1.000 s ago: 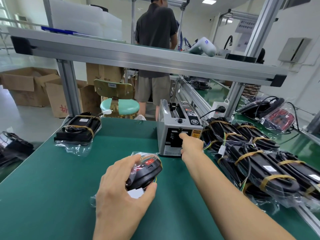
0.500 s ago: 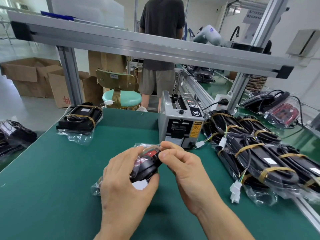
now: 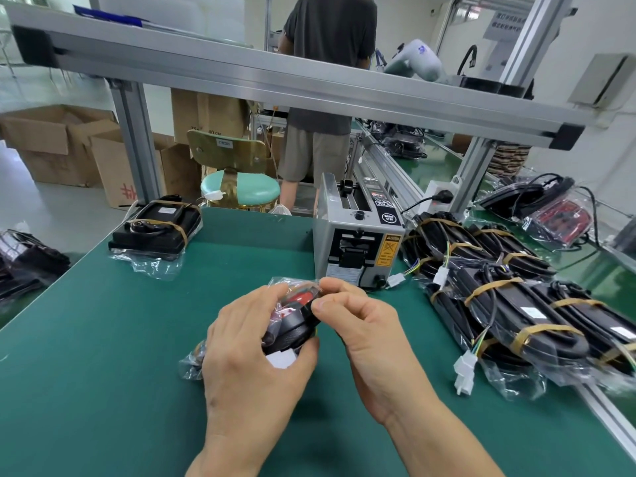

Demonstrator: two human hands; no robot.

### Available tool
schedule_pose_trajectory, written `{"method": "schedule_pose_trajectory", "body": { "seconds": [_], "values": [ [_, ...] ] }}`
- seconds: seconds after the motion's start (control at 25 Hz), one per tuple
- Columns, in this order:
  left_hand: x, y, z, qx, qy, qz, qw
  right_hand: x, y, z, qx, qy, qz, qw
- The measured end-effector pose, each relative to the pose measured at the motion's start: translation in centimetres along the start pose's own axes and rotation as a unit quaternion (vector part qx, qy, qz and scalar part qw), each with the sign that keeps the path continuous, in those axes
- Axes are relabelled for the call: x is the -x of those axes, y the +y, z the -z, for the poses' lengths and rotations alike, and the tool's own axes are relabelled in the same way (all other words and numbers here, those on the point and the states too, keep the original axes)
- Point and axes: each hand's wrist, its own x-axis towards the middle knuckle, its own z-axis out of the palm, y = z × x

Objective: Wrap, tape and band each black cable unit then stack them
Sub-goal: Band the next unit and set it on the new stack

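green surface (image 3: pixel 103 339) carried our work | tape dispenser (image 3: pixel 358 242) stood behind | banded units (image 3: pixel 509 304) lay stacked right | our left hand (image 3: pixel 251 366) gripped the bagged black cable unit (image 3: pixel 292 328) | right hand (image 3: pixel 364 332) fingers pinched its wrap

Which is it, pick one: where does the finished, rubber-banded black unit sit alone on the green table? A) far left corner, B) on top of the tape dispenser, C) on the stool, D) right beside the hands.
A: the single banded unit lies in its clear bag at the far left corner of the green table, well apart from the tape dispenser.
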Motion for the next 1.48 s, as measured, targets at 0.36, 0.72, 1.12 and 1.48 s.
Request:
{"method": "schedule_pose_trajectory", "body": {
  "seconds": [0.36,0.72,1.12,1.48],
  "values": [
    [-0.01,0.21,0.03,-0.007,-0.009,0.01,1.0,0.19,0.18,-0.41,0.011,0.018,0.016,1.0],
    [-0.06,0.42,0.1,0.002,-0.012,0.018,1.0,0.2,0.59,-0.54,-0.029,0.021,-0.005,0.999],
    [-0.21,0.47,0.1,0.01,-0.001,0.005,1.0,0.14,0.62,-0.65,-0.032,0.028,-0.003,0.999],
    [-0.16,0.12,0.06,0.002,-0.007,0.007,1.0,-0.1,0.73,-0.46,-0.029,0.02,-0.018,0.999]
  ]
}}
